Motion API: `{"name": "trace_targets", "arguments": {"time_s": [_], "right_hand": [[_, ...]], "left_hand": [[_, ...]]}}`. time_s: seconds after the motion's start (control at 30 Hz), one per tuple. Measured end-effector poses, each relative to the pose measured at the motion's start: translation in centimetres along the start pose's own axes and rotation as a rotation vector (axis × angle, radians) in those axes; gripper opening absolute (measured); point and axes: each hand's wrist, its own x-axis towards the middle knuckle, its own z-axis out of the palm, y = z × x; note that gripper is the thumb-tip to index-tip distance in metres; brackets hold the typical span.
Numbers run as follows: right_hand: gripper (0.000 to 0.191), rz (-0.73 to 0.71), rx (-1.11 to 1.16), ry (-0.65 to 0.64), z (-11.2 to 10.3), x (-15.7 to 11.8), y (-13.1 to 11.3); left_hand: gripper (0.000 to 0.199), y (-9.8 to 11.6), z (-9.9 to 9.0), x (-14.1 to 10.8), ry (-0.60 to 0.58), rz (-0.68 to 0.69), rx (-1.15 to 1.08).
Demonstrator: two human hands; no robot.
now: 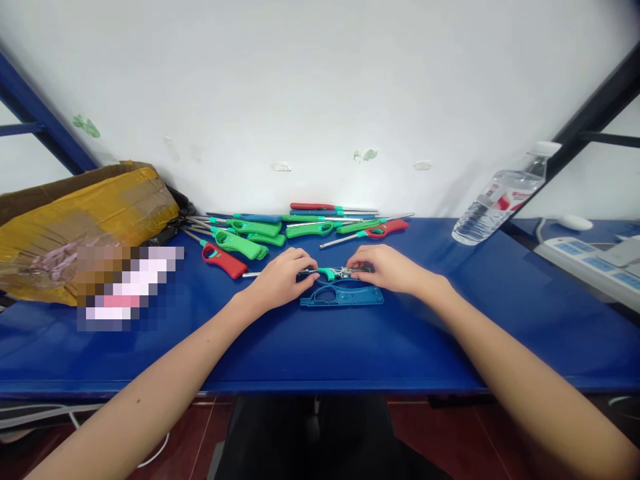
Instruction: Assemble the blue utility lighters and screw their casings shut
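My left hand (pixel 285 277) is closed on the left part of an opened lighter (pixel 327 274), whose metal tube sticks out to the left beneath my fingers. The right end of the same lighter, with small metal parts showing, is pinched in my right hand (pixel 383 268). Just in front of both hands, a blue half shell (pixel 345 295) with a trigger loop lies on the blue table, its hollow inside facing up. Behind my hands are several assembled lighters, among them a green one (pixel 240 245) and a red one (pixel 225 260).
A taped cardboard box (pixel 85 227) stands at the left, beside a pixelated patch. On the right, a water bottle (pixel 500 197) leans against the frame, near a white power strip (pixel 590 267). A white wall rises behind the blue table (pixel 330 360).
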Motion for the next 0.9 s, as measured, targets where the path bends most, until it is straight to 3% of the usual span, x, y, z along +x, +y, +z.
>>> {"name": "trace_targets", "arguments": {"time_s": [0.23,0.6,0.9], "right_hand": [[0.022,-0.044,-0.049,0.022,-0.1,-0.1,-0.2],[0.025,-0.057,-0.057,0.034,0.0,-0.1,-0.2],[0.021,-0.049,-0.066,0.027,0.2,-0.2,-0.2]], "left_hand": [[0.017,0.6,0.1,1.2,0.079,-0.004,-0.113],[0.014,1.1,0.7,4.7,-0.088,0.086,-0.154],[0.013,0.7,1.9,4.6,-0.033,0.024,-0.248]]}}
